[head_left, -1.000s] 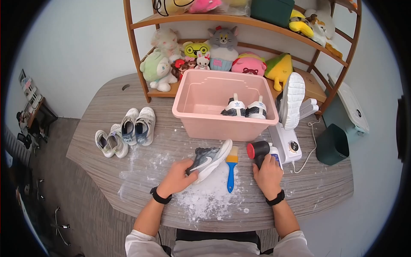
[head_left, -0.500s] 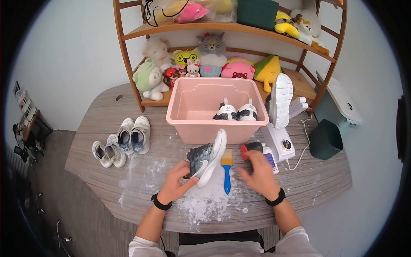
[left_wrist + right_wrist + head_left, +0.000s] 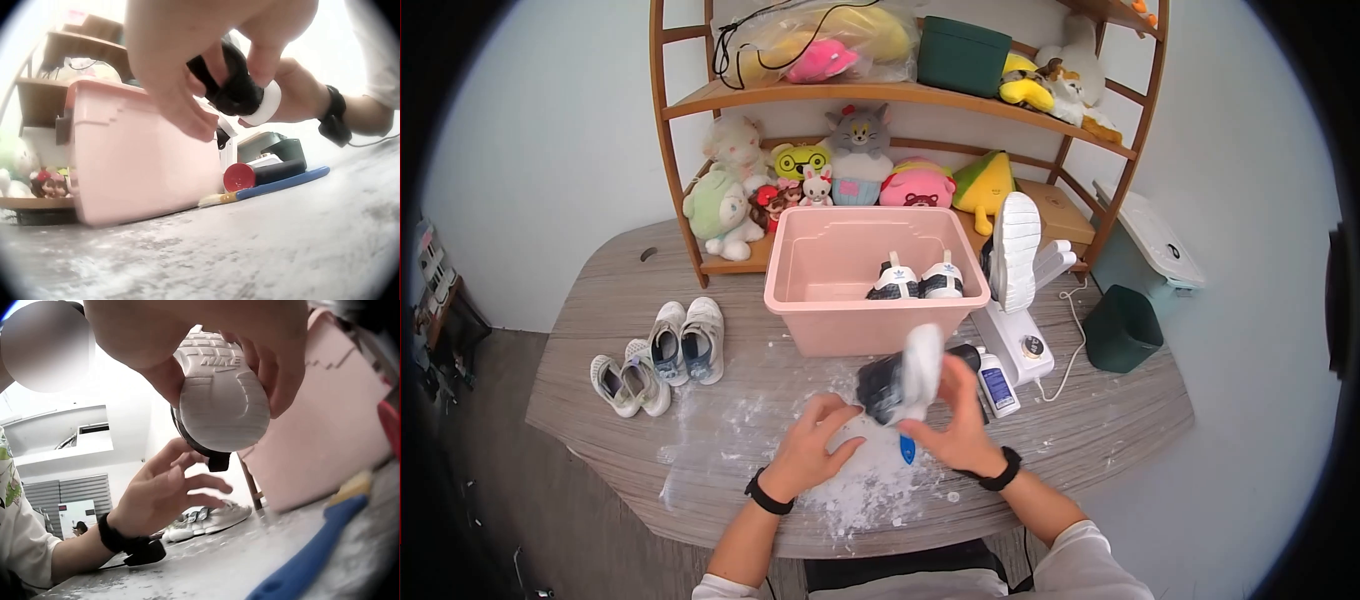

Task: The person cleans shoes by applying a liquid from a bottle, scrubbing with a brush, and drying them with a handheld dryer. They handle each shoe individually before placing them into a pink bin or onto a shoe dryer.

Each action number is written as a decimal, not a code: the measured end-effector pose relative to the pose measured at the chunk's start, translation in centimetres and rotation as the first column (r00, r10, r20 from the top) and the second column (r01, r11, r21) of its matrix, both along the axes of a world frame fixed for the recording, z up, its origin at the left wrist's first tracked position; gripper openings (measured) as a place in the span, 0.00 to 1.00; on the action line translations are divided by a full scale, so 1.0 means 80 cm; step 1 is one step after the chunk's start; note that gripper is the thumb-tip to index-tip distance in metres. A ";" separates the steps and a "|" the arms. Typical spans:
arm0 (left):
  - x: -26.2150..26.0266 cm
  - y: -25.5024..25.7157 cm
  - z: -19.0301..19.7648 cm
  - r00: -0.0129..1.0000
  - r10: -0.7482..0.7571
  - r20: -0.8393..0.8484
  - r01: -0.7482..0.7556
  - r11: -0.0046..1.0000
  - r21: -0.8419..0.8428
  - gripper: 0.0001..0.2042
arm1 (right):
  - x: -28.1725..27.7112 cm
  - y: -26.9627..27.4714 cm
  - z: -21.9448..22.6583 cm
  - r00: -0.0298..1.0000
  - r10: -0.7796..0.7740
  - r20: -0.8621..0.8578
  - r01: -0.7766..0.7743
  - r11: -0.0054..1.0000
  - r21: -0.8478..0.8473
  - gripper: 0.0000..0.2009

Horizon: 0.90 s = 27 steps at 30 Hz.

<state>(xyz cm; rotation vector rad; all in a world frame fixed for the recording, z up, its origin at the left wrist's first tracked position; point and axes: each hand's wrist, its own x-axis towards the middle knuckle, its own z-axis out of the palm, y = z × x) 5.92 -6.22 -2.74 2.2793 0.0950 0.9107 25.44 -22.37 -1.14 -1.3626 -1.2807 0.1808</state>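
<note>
Above the powdery patch of table, my right hand (image 3: 960,430) grips a dark grey Nike sneaker (image 3: 880,390) around its white sole (image 3: 225,412). The sneaker is tipped up, blurred in the head view, with its sole toward the right hand. My left hand (image 3: 810,445) is beside the heel end, its fingers spread and slightly bent in the right wrist view. Beneath the sneaker lies a blue-handled brush (image 3: 281,181) with pale bristles. A black tool with a red round end (image 3: 240,177) rests just behind the brush.
A pink bin (image 3: 880,332) holding a pair of sneakers (image 3: 943,279) stands behind. At right are a white bottle (image 3: 998,385) and a corded appliance (image 3: 1015,335) bearing an upright sneaker (image 3: 1017,250). Two pairs of shoes (image 3: 702,340) sit at left. White powder covers the tabletop (image 3: 740,430).
My right hand has left the black tool, moved left and taken hold of the sneaker. My left hand has let go of it. The sneaker has turned more upright.
</note>
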 end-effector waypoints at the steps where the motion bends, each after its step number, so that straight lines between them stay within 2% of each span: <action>1: -0.002 0.000 0.005 0.997 0.049 -0.063 -0.047 0.998 0.032 0.13 | 0.015 -0.008 0.010 0.999 -0.052 0.009 0.052 0.997 0.062 0.50; 2: -0.003 0.003 0.008 0.987 0.100 -0.125 -0.092 0.994 0.066 0.13 | 0.033 -0.024 0.029 0.975 -0.155 0.159 0.144 0.986 0.078 0.49; 4: -0.004 0.011 -0.003 0.980 0.111 -0.163 -0.098 0.991 0.087 0.11 | 0.071 -0.054 0.067 0.904 -0.353 0.241 0.319 0.932 0.171 0.48; 5: -0.005 0.013 -0.008 0.969 0.131 -0.210 -0.110 0.988 0.109 0.09 | 0.088 -0.057 0.085 0.906 -0.397 0.148 0.346 0.895 0.282 0.47; 7: -0.003 0.016 -0.011 0.974 0.135 -0.183 -0.109 0.984 0.143 0.08 | 0.126 -0.071 0.126 0.844 -0.522 0.121 0.464 0.825 0.323 0.46; 8: -0.002 0.017 -0.012 0.976 0.144 -0.162 -0.115 0.977 0.178 0.07 | 0.143 -0.078 0.144 0.810 -0.579 0.087 0.537 0.795 0.283 0.45; 11: -0.004 0.019 -0.015 0.977 0.144 -0.156 -0.115 0.977 0.181 0.06 | 0.220 -0.088 0.161 0.670 -0.723 0.167 0.675 0.688 0.267 0.43; 15: -0.007 0.024 -0.018 0.970 0.171 -0.175 -0.142 0.976 0.167 0.05 | 0.275 -0.080 0.161 0.650 -0.744 0.156 0.714 0.668 0.210 0.43; 17: -0.007 0.030 -0.023 0.955 0.222 -0.195 -0.186 0.965 0.184 0.05 | 0.296 -0.070 0.158 0.575 -0.763 0.297 0.755 0.634 0.168 0.42; 19: -0.009 0.036 -0.025 0.953 0.239 -0.186 -0.203 0.960 0.191 0.05 | 0.304 -0.063 0.159 0.584 -0.767 0.266 0.751 0.634 0.182 0.42; 21: -0.010 0.038 -0.023 0.949 0.254 -0.186 -0.215 0.955 0.206 0.04 | 0.304 -0.065 0.164 0.508 -0.792 0.339 0.804 0.577 0.144 0.41; 22: -0.010 0.038 -0.020 0.948 0.256 -0.190 -0.218 0.956 0.198 0.05 | 0.296 -0.067 0.172 0.509 -0.792 0.337 0.804 0.578 0.143 0.41; 24: -0.011 0.038 -0.018 0.946 0.258 -0.195 -0.222 0.957 0.189 0.05 | 0.278 -0.071 0.188 0.517 -0.750 0.412 0.837 0.544 -0.059 0.40; 27: -0.011 0.037 -0.016 0.948 0.255 -0.191 -0.220 0.957 0.190 0.05 | 0.287 -0.063 0.169 0.536 -0.743 0.399 0.819 0.573 -0.034 0.39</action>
